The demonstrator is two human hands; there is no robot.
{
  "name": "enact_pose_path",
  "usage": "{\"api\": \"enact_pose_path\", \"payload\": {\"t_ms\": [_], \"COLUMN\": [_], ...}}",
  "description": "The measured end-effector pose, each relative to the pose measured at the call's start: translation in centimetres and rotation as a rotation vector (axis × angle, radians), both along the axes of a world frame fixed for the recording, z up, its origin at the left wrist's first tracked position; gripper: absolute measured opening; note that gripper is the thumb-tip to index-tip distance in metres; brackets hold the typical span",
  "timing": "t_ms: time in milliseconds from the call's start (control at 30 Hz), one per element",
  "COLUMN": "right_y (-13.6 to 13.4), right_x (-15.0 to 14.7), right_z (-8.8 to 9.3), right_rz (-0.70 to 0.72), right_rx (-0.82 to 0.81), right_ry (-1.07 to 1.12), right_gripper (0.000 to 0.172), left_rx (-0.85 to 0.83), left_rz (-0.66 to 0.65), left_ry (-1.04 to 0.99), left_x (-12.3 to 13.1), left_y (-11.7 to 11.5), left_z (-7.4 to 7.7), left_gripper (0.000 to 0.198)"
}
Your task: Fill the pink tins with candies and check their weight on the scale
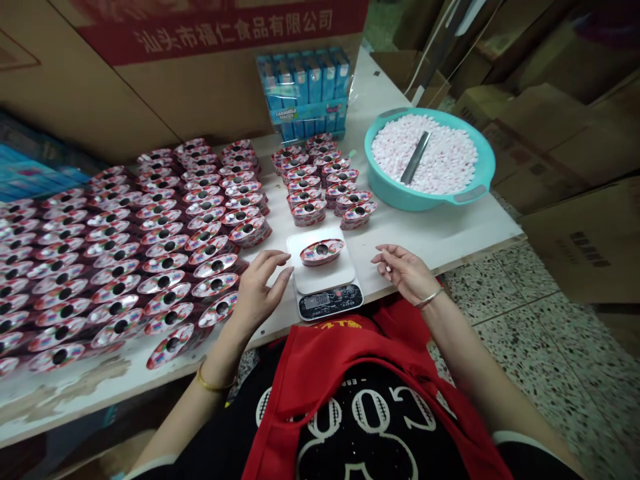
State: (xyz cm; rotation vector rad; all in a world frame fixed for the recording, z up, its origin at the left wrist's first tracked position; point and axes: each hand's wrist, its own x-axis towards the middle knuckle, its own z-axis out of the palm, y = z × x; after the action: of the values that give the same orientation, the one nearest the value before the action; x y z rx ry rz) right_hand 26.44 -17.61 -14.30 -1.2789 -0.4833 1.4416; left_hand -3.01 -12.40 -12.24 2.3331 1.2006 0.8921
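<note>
A small oval tin-like container (323, 251), red and printed, with a round dark hole in its top, lies on the white kitchen scale (327, 280). The scale's lit display seems to read about 90. Just left of the scale is my left hand (263, 283), empty, with thumb and forefinger apart. My right hand (404, 272) hovers to the right of the scale, apart from it. Its fingers are loosely curled together, and a tiny pale bit shows at the tips, too small to name.
Rows of similar containers (167, 283) cover the table's left side; more containers (305, 183) stand behind the scale. A turquoise basin (425, 200) holds pinkish-white candies (450, 157) and a metal scoop (416, 159). A pack of blue boxes (306, 90) leans against a large carton (200, 87).
</note>
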Motion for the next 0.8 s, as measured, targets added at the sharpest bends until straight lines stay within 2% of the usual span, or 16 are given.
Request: {"api": "enact_pose_path", "payload": {"t_ms": [133, 267, 300, 367, 467, 600, 667, 800], "right_y": [-0.4, -1.1, -1.3, -1.6, -1.7, -0.5, 0.3, 1.3], "right_x": [-0.6, -1.7, -2.2, -3.4, -5.5, -7.4, -7.9, -8.2], "right_z": [-0.5, -0.6, -0.4, -0.1, 0.3, 0.7, 0.9, 1.2], "right_rz": [0.005, 0.004, 0.017, 0.061, 0.102, 0.033, -0.01, -0.025], "right_rx": [0.002, -0.029, -0.046, -0.09, -0.148, -0.137, -0.118, -0.092], "right_ry": [-0.009, 0.083, 0.139, 0.283, 0.505, 0.677, 0.704, 0.715], "right_gripper": [0.037, 0.035, 0.033, 0.028, 0.023, 0.024, 0.022, 0.017], "left_rx": [-0.001, -0.045, -0.065, -0.077, 0.091, 0.413, 0.471, 0.481], "left_rz": [-0.063, -0.102, -0.105, -0.119, -0.15, -0.174, -0.182, -0.154], "left_ry": [0.017, 0.044, 0.048, 0.062, 0.156, 0.334, 0.389, 0.401], "left_x": [2.1, 3.7, 3.9, 4.3, 4.8, 5.3, 5.2, 4.5], "left_y": [1.1, 2.2, 2.4, 2.6, 2.3, 1.9, 2.0, 2.5], "left_z": [0.4, -0.6, -1.0, -1.7, -1.4, -0.1, 0.0, -0.5], "left_gripper": [0.053, 0.081, 0.079, 0.058, 0.027, 0.02, 0.018, 0.019]}}
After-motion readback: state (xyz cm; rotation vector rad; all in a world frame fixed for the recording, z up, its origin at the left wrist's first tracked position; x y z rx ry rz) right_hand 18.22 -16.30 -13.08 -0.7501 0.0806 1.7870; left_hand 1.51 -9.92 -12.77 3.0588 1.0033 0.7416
